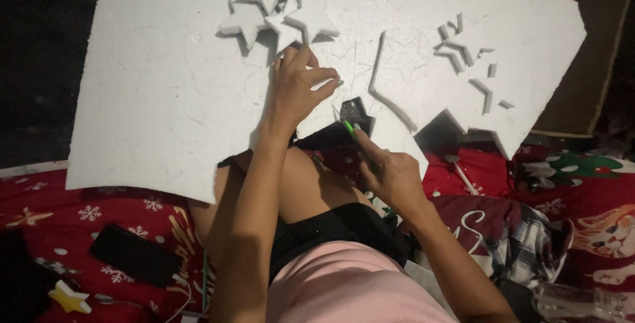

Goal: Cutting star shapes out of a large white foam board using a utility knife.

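Note:
A large white foam sheet (159,91) lies across my lap and the red blanket. My left hand (296,88) presses down on the sheet near its middle, fingers curled. My right hand (390,174) grips a green-handled cutter (348,128) whose blade meets the foam at a dark cut-out notch. Three cut foam stars (278,12) are piled just above my left hand. A star outline is partly cut into the sheet to the right (397,78).
Foam offcuts (473,55) lie on the sheet's right part. A black phone (135,255) and a small foam star (69,298) rest on the red patterned blanket (595,210) at lower left. A cardboard panel (595,45) stands at the right.

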